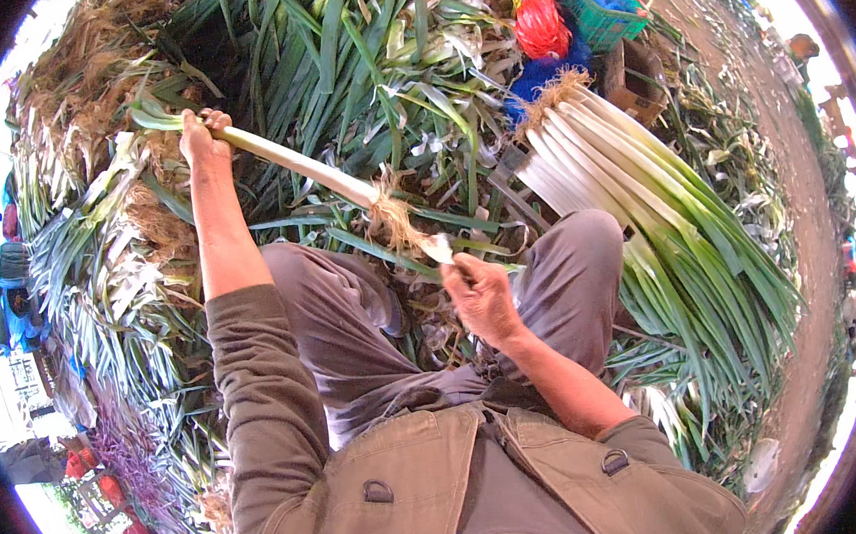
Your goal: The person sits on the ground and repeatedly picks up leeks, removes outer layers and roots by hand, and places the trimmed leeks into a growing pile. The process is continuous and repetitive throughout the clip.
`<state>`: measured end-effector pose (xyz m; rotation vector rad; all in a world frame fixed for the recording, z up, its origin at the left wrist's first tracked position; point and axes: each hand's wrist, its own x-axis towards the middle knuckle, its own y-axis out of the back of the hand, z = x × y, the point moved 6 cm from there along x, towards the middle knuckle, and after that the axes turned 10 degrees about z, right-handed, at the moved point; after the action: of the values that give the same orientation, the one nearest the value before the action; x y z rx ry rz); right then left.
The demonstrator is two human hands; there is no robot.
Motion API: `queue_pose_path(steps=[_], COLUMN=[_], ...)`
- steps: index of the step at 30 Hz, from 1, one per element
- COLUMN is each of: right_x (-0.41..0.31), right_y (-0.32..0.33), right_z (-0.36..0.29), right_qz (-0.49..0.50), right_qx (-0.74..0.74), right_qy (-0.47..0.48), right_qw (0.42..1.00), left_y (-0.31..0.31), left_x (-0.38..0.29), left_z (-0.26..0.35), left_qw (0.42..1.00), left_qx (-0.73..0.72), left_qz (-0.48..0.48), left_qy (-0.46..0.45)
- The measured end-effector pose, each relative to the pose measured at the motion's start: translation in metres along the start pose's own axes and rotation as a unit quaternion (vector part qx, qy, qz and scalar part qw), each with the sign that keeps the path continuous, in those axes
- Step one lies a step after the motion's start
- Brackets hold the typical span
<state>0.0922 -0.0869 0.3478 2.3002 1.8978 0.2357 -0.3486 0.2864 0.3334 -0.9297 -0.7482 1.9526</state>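
Observation:
My left hand [207,137] grips a single leek [301,160] around its green upper part. The leek slants down to the right across the space before my knees, its white shaft bare and its tan roots [392,211] hanging at the lower end. Just beyond those roots, my right hand [481,297] is closed on a small pale flat piece [438,248]; whether it is a blade or a strip of leaf, I cannot tell. To the right of my knee lies a stack of clean leeks [614,157], roots pointing away and green leaves towards me.
Untrimmed leeks [106,237] are heaped along the left, and long green leaves [339,57] pile up ahead. At the far right stand a green plastic crate [608,20], a bundle of red plastic ties [539,21] and a cardboard box [635,81]. A dirt path [783,130] curves along the right.

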Motion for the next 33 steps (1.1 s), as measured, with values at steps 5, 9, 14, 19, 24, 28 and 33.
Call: queue_pose_path(steps=[5, 9, 14, 19, 24, 28, 33], right_x=[0.021, 0.080, 0.096, 0.069, 0.066, 0.070, 0.074], right_y=[0.031, 0.041, -0.029, -0.051, -0.032, -0.031, -0.039], right_z=[0.025, -0.029, -0.053, -0.032, -0.033, -0.028, -0.032], right_qz=[-0.113, 0.093, -0.128, -0.154, -0.023, -0.053, 0.041], right_qx=[-0.431, -0.051, -0.206, -0.037, -0.070, -0.088, -0.117], right_qy=[-0.007, 0.063, 0.129, 0.007, 0.095, 0.048, 0.140], right_qw=[0.895, 0.992, 0.961, 0.987, 0.993, 0.994, 0.982], left_y=[-0.020, -0.054, -0.094, -0.108, -0.098, -0.106, -0.114], left_x=[-0.024, -0.071, -0.118, -0.138, -0.140, -0.154, -0.179], left_z=[-0.007, -0.035, -0.066, -0.071, -0.082, -0.094, -0.118], left_qw=[0.992, 0.983, 0.964, 0.959, 0.934, 0.893, 0.940], left_qx=[-0.012, 0.005, -0.050, 0.015, 0.308, 0.409, 0.318], left_qz=[-0.109, -0.155, -0.235, -0.264, -0.179, -0.184, -0.122], left_qy=[0.070, 0.103, 0.118, 0.099, 0.018, -0.028, -0.026])
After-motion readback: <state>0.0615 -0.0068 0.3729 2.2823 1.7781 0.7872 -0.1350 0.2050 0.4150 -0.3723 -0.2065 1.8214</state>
